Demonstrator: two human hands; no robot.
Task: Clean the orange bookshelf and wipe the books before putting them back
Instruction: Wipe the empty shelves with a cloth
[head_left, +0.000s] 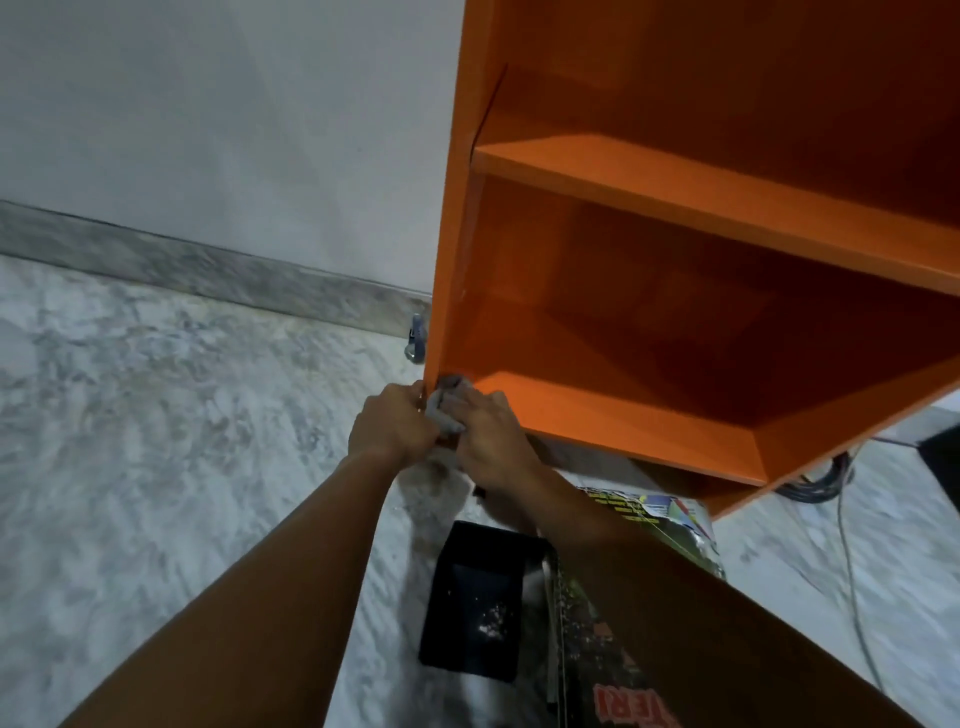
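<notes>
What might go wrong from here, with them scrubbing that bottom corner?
1. Dust rubbed off by the cloth may drop onto the books lying just below, missing the black tray.
2. The shelf seems to stand on a wheel; a hard push from the left hand and right hand might roll it onto the cables beside it.

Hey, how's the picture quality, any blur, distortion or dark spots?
Head view: the marble floor is smeared by motion blur; the orange bookshelf splays from wide-angle distortion, its lower compartment in shadow; the left hand and right hand holding the grey cloth look dim but readable.
</notes>
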